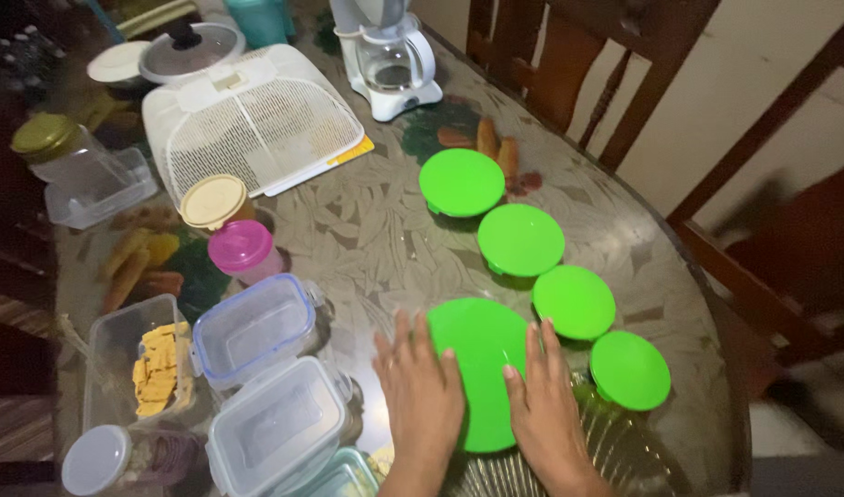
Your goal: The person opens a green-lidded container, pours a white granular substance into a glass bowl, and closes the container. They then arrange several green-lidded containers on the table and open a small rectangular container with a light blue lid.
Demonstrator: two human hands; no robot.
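Both my hands rest flat on a large round green lid (482, 345) near the table's front edge. My left hand (420, 396) covers its left side with fingers spread. My right hand (543, 405) lies on its right side, fingers pointing away from me. Under the lid, a clear ribbed container (615, 451) shows at the bottom. Several smaller green-lidded round containers (520, 238) curve in a row from the far middle to the right of my right hand, the nearest one (629, 369) just beside it.
Clear rectangular lidded boxes (254, 328) stand to the left, one holding yellow crackers (160, 368). A pink-lidded jar (242, 248), a tan-lidded jar (214, 201), a white mesh food cover (256, 120) and a coffee maker (390, 57) sit farther back. Wooden chairs (569, 74) line the right edge.
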